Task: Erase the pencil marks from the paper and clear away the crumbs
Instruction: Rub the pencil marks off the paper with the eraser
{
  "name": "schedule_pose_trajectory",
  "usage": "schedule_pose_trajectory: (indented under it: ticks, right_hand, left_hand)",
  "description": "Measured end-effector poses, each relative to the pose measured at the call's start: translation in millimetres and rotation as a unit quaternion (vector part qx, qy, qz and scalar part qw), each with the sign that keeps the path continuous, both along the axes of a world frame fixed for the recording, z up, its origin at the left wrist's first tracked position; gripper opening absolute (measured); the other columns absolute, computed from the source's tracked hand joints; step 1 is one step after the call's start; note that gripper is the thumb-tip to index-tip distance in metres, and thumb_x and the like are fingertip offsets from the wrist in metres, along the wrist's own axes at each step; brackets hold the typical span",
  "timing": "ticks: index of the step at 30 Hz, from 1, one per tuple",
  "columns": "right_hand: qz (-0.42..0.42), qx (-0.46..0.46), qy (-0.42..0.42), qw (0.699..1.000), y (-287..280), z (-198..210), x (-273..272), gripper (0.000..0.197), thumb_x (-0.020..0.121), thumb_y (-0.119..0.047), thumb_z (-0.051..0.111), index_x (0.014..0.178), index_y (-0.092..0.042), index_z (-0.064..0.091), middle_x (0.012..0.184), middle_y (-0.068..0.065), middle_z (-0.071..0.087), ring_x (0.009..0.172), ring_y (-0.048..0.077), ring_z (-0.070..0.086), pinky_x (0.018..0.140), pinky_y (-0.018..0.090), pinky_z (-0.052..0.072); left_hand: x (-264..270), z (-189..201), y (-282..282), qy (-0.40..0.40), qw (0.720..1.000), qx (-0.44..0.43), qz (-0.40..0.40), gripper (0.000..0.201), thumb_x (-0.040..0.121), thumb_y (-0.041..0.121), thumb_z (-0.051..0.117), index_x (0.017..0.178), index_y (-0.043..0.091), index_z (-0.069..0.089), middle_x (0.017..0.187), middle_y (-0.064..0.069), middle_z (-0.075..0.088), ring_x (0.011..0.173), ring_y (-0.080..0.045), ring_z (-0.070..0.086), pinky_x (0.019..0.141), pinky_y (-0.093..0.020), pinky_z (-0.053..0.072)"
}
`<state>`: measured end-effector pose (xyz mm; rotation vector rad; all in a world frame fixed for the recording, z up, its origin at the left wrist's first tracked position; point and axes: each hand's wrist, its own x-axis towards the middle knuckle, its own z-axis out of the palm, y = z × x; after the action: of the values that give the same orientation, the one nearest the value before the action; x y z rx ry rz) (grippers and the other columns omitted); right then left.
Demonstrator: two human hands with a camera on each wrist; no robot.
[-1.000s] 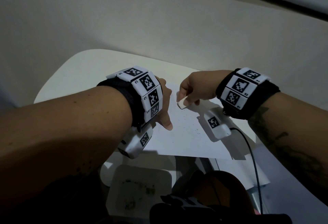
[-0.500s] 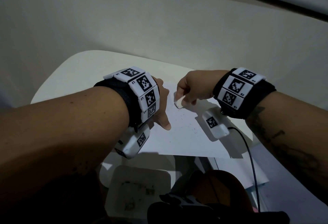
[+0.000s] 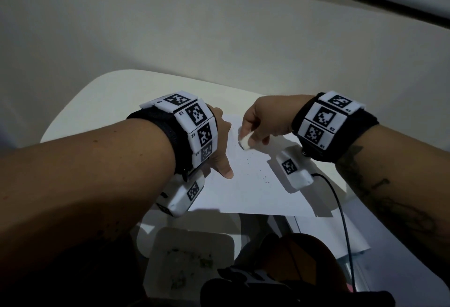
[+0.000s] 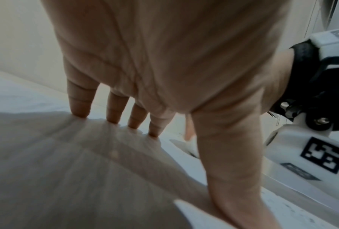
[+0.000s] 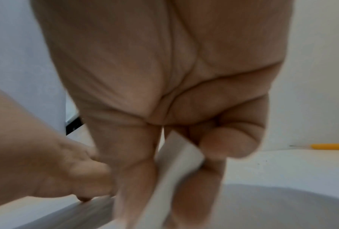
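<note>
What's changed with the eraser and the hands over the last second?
The right hand slid the eraser slightly left and back across the paper, still pinching it. The left hand stayed pressed flat on the sheet, and the crumbs still lie there.

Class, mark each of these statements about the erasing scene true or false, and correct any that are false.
1. The right hand pinches a white eraser. True.
2. The left hand holds a pencil. False: it holds nothing; its straight fingers press on the paper.
3. Dark crumbs lie on the paper. True.
4. The eraser lies alone on the table. False: the right hand grips it over the paper.
</note>
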<state>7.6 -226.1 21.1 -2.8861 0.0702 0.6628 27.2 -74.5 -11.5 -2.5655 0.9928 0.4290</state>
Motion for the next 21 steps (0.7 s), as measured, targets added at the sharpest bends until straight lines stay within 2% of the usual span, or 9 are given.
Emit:
schedule_pose_trajectory:
  ticks: [3,5,7,9,12,14,16,19,21]
  right_hand:
    - [-0.061,0.029,-0.107,0.992,0.0,-5.2,12.7,0.014,0.085,-0.033,0.076,0.098,-0.03,0.071,0.071,-0.005,0.072,0.068,0.01,0.064,0.063,0.024,0.048]
    - [-0.068,0.036,-0.117,0.99,2.1,-9.6,17.6,0.015,0.085,-0.033,0.076,0.098,-0.027,0.071,0.073,-0.005,0.072,0.063,0.006,0.065,0.057,0.021,0.047]
    - [-0.058,0.032,-0.095,0.993,2.8,-11.3,15.2,0.013,0.084,-0.034,0.077,0.092,-0.027,0.071,0.069,-0.009,0.07,0.052,-0.002,0.061,0.054,0.018,0.045]
    - [-0.041,0.017,-0.068,0.997,0.8,-7.4,7.9,0.013,0.081,-0.038,0.079,0.089,-0.03,0.072,0.068,-0.01,0.071,0.046,-0.003,0.057,0.057,0.02,0.045]
    - [-0.003,-0.006,0.005,1.0,-1.6,1.1,-5.3,0.013,0.077,-0.036,0.081,0.087,-0.032,0.074,0.067,-0.012,0.071,0.059,0.002,0.063,0.061,0.021,0.046]
    - [0.007,-0.012,0.038,0.999,-1.8,3.1,-8.4,0.012,0.077,-0.032,0.082,0.086,-0.033,0.074,0.07,-0.012,0.073,0.064,0.004,0.065,0.063,0.021,0.047]
    - [-0.01,-0.009,-0.005,1.0,-2.2,1.3,-2.1,0.01,0.079,-0.03,0.079,0.085,-0.034,0.073,0.071,-0.009,0.073,0.061,0.005,0.064,0.064,0.024,0.049]
    - [-0.068,0.026,-0.106,0.992,-2.1,-5.5,13.4,0.011,0.085,-0.031,0.075,0.094,-0.031,0.07,0.079,-0.003,0.075,0.068,0.012,0.07,0.068,0.029,0.056]
    - [-0.065,0.027,-0.109,0.992,-0.6,-11.1,18.4,0.012,0.085,-0.033,0.075,0.095,-0.029,0.07,0.079,-0.002,0.075,0.063,0.009,0.068,0.063,0.027,0.055]
  left_hand:
    - [-0.4,1.4,0.2,0.001,1.0,-0.005,0.0,0.108,0.055,0.089,0.062,0.139,0.024,0.04,0.114,-0.002,0.041,0.091,-0.02,0.038,0.051,-0.028,0.013]
    - [-1.3,2.2,-0.6,0.001,1.0,-0.002,0.001,0.107,0.059,0.086,0.062,0.142,0.023,0.037,0.119,-0.004,0.042,0.091,-0.019,0.034,0.051,-0.029,0.012]
    - [-2.2,1.9,-1.7,-0.002,1.0,0.003,0.003,0.109,0.061,0.086,0.061,0.144,0.021,0.035,0.127,-0.005,0.043,0.092,-0.019,0.032,0.052,-0.03,0.014]
    - [-2.8,1.2,-2.2,-0.005,1.0,0.005,0.004,0.109,0.061,0.087,0.06,0.144,0.021,0.036,0.127,-0.004,0.044,0.091,-0.018,0.032,0.052,-0.03,0.013]
    - [-3.5,1.8,-2.5,-0.011,1.0,0.012,0.004,0.11,0.061,0.087,0.059,0.145,0.02,0.036,0.128,-0.004,0.046,0.094,-0.02,0.036,0.05,-0.03,0.013]
    - [-3.7,2.9,-3.0,-0.011,1.0,0.016,0.007,0.112,0.06,0.088,0.059,0.147,0.021,0.033,0.13,-0.005,0.045,0.107,-0.024,0.044,0.053,-0.03,0.017]
    - [-2.6,2.6,-2.9,-0.006,1.0,0.014,0.012,0.113,0.059,0.087,0.06,0.147,0.022,0.033,0.131,-0.005,0.044,0.116,-0.025,0.046,0.056,-0.03,0.021]
    - [-1.9,2.5,-1.6,-0.005,1.0,0.005,0.008,0.113,0.057,0.088,0.061,0.146,0.023,0.034,0.129,-0.005,0.044,0.111,-0.025,0.048,0.057,-0.03,0.023]
    - [-1.6,2.6,-1.4,-0.007,1.0,0.01,0.002,0.11,0.059,0.088,0.06,0.144,0.022,0.036,0.13,-0.007,0.044,0.105,-0.025,0.046,0.066,-0.032,0.027]
